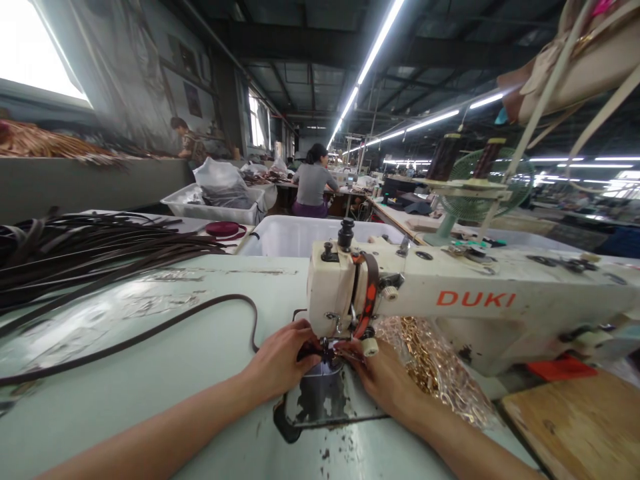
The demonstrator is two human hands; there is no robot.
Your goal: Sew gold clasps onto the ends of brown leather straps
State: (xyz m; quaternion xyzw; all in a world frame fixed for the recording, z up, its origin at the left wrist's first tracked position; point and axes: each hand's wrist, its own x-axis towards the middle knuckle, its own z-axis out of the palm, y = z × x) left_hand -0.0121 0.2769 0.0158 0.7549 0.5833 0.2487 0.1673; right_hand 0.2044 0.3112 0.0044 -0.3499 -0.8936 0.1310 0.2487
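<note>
A white sewing machine [410, 287] marked DUKI stands before me, its needle area lit. Just left of the presser foot, my left hand [283, 357] is closed on a dark strap [200, 308], which curves away across the table to the left. To the right of the needle, my right hand [375, 367] pinches something small at the machine bed [330, 400]. What lies between its fingers is too small and dark to name. The fingertips of both hands come close together under the machine head.
A bundle of dark straps [100, 250] lies on the left of the table [215, 413]. A clear bag of gold metal hardware [425, 360] sits behind my right hand. Beyond the machine are a white bin [300, 235], a green fan [480, 183] and a seated person [313, 180].
</note>
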